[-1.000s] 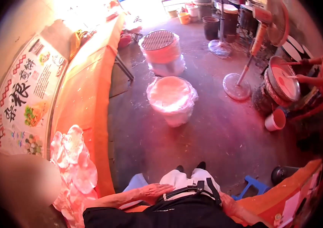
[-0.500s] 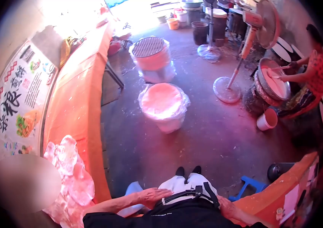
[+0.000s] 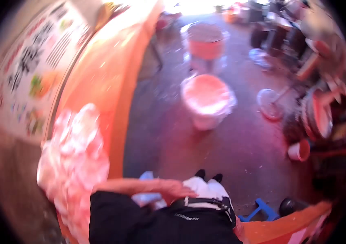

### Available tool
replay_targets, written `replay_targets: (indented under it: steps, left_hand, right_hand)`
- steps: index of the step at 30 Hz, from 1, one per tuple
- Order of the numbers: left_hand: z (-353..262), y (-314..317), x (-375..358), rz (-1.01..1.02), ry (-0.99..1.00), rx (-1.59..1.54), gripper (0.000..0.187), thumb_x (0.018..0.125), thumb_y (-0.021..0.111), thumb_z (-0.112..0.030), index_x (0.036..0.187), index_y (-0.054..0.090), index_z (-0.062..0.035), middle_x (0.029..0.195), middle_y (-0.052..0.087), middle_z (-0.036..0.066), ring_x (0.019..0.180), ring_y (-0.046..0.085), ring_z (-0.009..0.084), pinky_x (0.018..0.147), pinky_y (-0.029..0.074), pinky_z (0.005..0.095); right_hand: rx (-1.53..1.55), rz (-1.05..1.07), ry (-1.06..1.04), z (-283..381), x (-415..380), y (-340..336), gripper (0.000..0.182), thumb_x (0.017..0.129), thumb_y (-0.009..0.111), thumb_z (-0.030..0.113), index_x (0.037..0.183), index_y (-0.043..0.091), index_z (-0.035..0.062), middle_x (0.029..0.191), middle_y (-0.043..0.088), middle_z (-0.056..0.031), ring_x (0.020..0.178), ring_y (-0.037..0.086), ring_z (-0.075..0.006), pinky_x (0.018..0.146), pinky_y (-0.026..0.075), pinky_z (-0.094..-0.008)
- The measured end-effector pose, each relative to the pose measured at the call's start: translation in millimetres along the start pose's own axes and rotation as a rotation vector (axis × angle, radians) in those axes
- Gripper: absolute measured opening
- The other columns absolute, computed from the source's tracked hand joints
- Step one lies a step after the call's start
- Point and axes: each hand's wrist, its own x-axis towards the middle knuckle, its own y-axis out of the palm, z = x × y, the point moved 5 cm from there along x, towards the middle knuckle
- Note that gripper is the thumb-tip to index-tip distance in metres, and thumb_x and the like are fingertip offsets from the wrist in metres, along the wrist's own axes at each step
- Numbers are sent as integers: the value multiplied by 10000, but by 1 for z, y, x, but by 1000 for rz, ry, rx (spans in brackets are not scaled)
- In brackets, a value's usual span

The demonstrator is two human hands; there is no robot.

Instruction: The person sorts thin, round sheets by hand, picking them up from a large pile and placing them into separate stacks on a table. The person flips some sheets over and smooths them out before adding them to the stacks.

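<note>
- The orange cloth-covered table [image 3: 99, 89] ran near to far along the left.
- The crumpled clear plastic bags [image 3: 75, 162] lay on its near end, left of the hand.
- The left hand [image 3: 173, 190] rested flat, fingers open, gripping nothing, pointing right.
- The right hand was hidden; its grip could not be told.

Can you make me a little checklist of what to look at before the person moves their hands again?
1. Left hand free: ok, it rests flat on the lap and holds nothing.
2. Right hand in sight: cannot tell, it is hidden at the lower edge.
3. Clear plastic bags within reach: ok, the heap lies beside the left arm on the orange table.
4. Floor ahead of the feet: ok, bare up to the wrapped bucket.
5. Blue stool out of the way: ok, it sits off to the right.
6. Sharp view: not ok, the picture is blurred.
</note>
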Motion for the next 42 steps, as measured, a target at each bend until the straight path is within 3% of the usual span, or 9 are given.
replay_targets:
  steps: [14,19,20,25,28,32,35,39,42]
  left_hand:
    - [-60,83,-79,-208,-497,-49,1063,576,858,-292,1477,341,-64,1305,515,184,1240,514,334,953,474,466]
    - [-41,127,-211,-1237,-933,192,491,796,707,-182,1250,587,-38,1106,640,186,996,640,367,865,527,447]
    - [-45,123,-243,-1400,-1074,203,466,808,698,-186,1236,599,-32,1132,638,192,1001,637,372,860,528,442]
    - [-13,216,-407,-2128,-1866,-93,510,822,687,-226,1272,584,-7,1173,641,216,1047,645,345,894,520,426]
    - [15,292,-459,-2622,-1850,-392,640,777,749,-217,1321,521,30,1245,601,184,1090,612,264,888,511,381]
    - [64,358,-483,-3127,-1270,-788,640,781,782,-156,1319,505,53,1226,599,149,1093,593,231,873,510,352]
    - [36,291,-472,-3330,-626,-1083,556,820,756,-113,1299,531,56,1198,611,110,1071,601,208,857,512,325]
    - [45,280,-473,-3273,-479,-1293,490,876,694,-76,1331,530,3,1259,609,119,1116,598,223,949,501,363]
    - [47,275,-467,-3305,-490,-1107,503,890,682,-66,1358,512,1,1288,600,111,1170,575,239,1018,463,371]
  right_hand:
    - [-62,329,-274,-4,65,-5,645,729,721,208,1317,524,31,1287,544,-243,1183,543,-422,989,472,-486]
    - [-92,685,-488,4,130,-22,645,729,726,217,1316,527,40,1282,546,-241,1176,546,-424,984,476,-484]
    - [-87,745,-496,3,155,-25,790,638,832,324,1327,525,87,1273,533,-250,1134,564,-418,952,489,-486]
    - [-306,536,-558,22,324,12,394,693,790,123,1055,642,77,975,625,-149,908,603,-378,739,522,-470]
    - [-88,248,-686,150,441,80,279,719,744,14,975,645,62,910,635,-127,839,617,-333,697,525,-418]
    - [-82,210,-895,289,562,204,305,739,745,91,1028,655,59,949,623,-125,892,597,-348,752,518,-428]
    - [-173,118,-931,354,640,283,344,734,722,115,1062,638,51,982,603,-157,978,568,-372,805,489,-456]
    - [-454,45,-950,383,703,358,523,696,715,146,1196,593,51,1113,575,-176,1077,531,-360,838,443,-497]
    - [-563,138,-1009,383,741,374,179,782,589,126,938,654,67,912,639,-148,937,615,-342,794,476,-494]
